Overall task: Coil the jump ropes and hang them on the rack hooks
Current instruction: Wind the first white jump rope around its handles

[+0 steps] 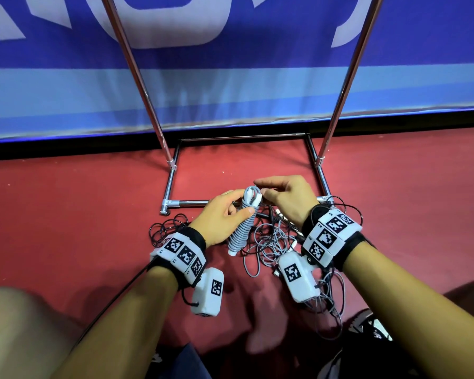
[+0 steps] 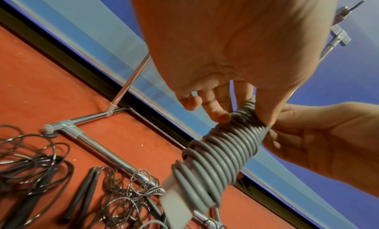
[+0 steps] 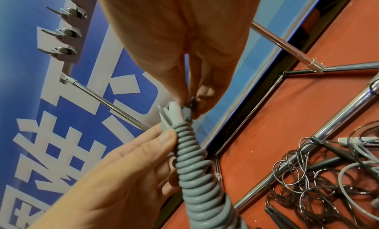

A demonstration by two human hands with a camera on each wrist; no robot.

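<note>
A red floor (image 1: pixel 66 203) fills the lower half of the head view, bounded at the top by a black strip under a blue banner. The chrome base frame of a rack (image 1: pixel 173 203) is seen standing on it at centre. Tangled loose jump ropes (image 1: pixel 268 242), grey and dark, are spread on the floor against the frame's near bar.
</note>
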